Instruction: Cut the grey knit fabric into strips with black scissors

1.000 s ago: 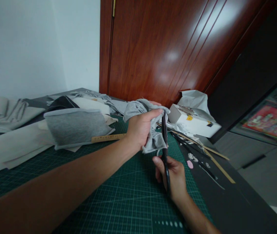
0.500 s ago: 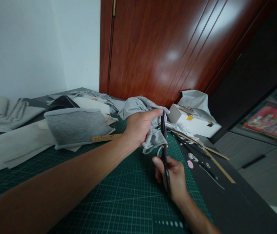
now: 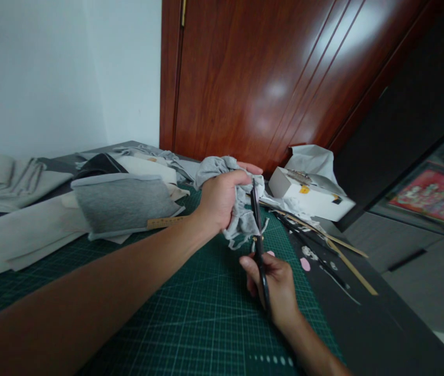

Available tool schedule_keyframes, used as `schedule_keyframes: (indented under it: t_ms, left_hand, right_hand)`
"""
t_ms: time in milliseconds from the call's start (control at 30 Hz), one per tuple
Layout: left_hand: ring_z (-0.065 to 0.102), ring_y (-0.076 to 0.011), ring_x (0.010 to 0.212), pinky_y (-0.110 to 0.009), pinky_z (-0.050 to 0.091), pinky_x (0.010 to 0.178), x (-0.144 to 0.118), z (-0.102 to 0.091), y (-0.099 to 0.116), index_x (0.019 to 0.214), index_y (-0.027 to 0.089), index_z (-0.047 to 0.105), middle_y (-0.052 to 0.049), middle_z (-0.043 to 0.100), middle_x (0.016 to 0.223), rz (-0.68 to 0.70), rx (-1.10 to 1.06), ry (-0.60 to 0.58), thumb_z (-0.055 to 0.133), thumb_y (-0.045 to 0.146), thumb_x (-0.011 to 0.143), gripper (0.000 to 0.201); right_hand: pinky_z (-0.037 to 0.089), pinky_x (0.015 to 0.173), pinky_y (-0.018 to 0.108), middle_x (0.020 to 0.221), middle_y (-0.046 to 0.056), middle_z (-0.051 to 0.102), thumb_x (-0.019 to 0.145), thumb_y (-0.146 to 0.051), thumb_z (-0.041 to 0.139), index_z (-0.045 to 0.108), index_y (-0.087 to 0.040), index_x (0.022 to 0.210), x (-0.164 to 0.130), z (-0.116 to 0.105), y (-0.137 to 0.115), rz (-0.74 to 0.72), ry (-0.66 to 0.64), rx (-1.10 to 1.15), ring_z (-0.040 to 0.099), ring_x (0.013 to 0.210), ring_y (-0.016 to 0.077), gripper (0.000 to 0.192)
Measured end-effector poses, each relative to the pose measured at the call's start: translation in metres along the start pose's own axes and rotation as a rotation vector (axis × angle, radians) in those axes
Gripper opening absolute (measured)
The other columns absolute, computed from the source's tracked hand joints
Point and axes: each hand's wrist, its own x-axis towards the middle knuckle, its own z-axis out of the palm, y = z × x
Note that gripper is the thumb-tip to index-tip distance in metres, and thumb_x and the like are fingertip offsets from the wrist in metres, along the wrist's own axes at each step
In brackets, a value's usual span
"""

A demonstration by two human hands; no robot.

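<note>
Gray fabric, black scissors, illegibly marked ruler

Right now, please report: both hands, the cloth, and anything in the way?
Left hand gripping bunched grey cloth. Right hand holding black scissors, blades at the cloth. Caution: left thumb close to the scissors' tips.

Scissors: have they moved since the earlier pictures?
Yes: the black scissors, in the right hand, have shifted slightly left, away from the white box.
</note>
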Motion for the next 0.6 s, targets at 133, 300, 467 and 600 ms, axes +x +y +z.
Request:
schedule_keyframes:
  t_ms: [133,300,467,600]
  left_hand:
    - [0.061,-0.0188,0.072,-0.031,0.048,0.069,0.001,0.0,0.002,0.066,0.02,0.07,-0.002,0.071,0.075,-0.018,0.03,0.021,0.06,0.012,0.058,0.015]
    - [0.064,-0.0171,0.076,-0.029,0.049,0.072,0.003,-0.001,-0.003,0.072,0.019,0.072,-0.001,0.072,0.08,-0.019,0.012,0.003,0.07,0.016,0.064,0.009]
    - [0.067,-0.0165,0.076,-0.031,0.053,0.078,0.004,-0.002,-0.008,0.08,0.018,0.072,-0.001,0.072,0.082,-0.023,-0.083,-0.008,0.081,0.02,0.066,0.017]
    - [0.067,-0.0156,0.074,-0.03,0.054,0.076,0.003,0.0,-0.007,0.078,0.018,0.071,-0.001,0.071,0.08,0.005,-0.118,0.017,0.084,0.022,0.067,0.017]
  right_hand:
    - [0.032,0.035,0.021,0.041,-0.005,0.052,0.079,-0.056,0.08,0.066,-0.018,0.065,-0.001,0.0,-0.001,-0.008,-0.01,-0.006,0.044,0.033,0.0107,0.043]
    - [0.032,0.033,0.019,0.041,-0.004,0.053,0.08,-0.055,0.079,0.063,-0.019,0.062,0.001,-0.002,0.0,0.014,0.013,0.023,0.044,0.033,0.0103,0.043]
    - [0.032,0.033,0.018,0.04,-0.005,0.053,0.082,-0.053,0.078,0.063,-0.018,0.063,0.002,-0.002,0.001,0.009,0.01,0.013,0.044,0.033,0.009,0.043]
    - [0.032,0.033,0.017,0.041,-0.005,0.053,0.082,-0.053,0.079,0.064,-0.018,0.066,0.001,-0.001,0.001,0.006,-0.004,0.016,0.044,0.033,0.0088,0.042]
